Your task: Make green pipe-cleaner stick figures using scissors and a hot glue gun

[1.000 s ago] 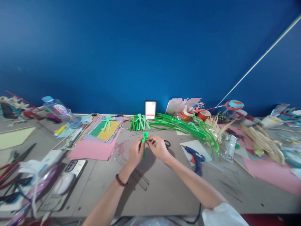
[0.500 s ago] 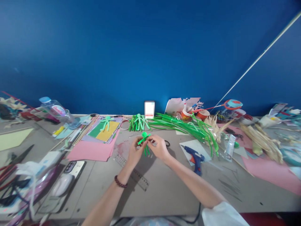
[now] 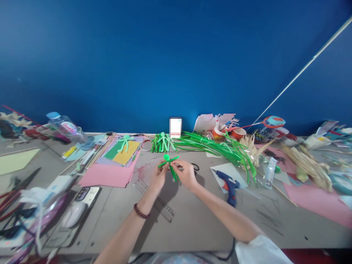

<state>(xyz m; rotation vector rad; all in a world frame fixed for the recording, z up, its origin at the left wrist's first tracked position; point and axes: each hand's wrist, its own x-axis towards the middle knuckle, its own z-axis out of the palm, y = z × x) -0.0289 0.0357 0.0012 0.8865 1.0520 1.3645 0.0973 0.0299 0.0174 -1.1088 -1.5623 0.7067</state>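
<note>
A bright green pipe-cleaner figure (image 3: 166, 158) with a round head and thin limbs is held between my two hands over the middle of the table. My left hand (image 3: 158, 176) pinches it from the left, near its body. From the right, my right hand (image 3: 187, 174) grips it with thumb and fingertips just below the arms. The fingers partly hide its body. Beneath my hands lies a clear ruler (image 3: 164, 209). Similar green figures (image 3: 162, 142) stand against the wall behind, and a pale green one (image 3: 125, 143) rests on coloured sheets (image 3: 110, 156).
Long green pipe cleaners (image 3: 211, 145) spread behind my right hand. To the right, a blue glue gun (image 3: 231, 187) lies on white paper; black-handled scissors (image 3: 195, 168) are nearer. Pink paper (image 3: 107, 176), a phone (image 3: 90, 194) and a white mouse (image 3: 73, 214) are at left.
The green figure has turned and tilted in my hands: its head has shifted slightly left, and its legs now slant to the right. My left fingers have moved a little.
</note>
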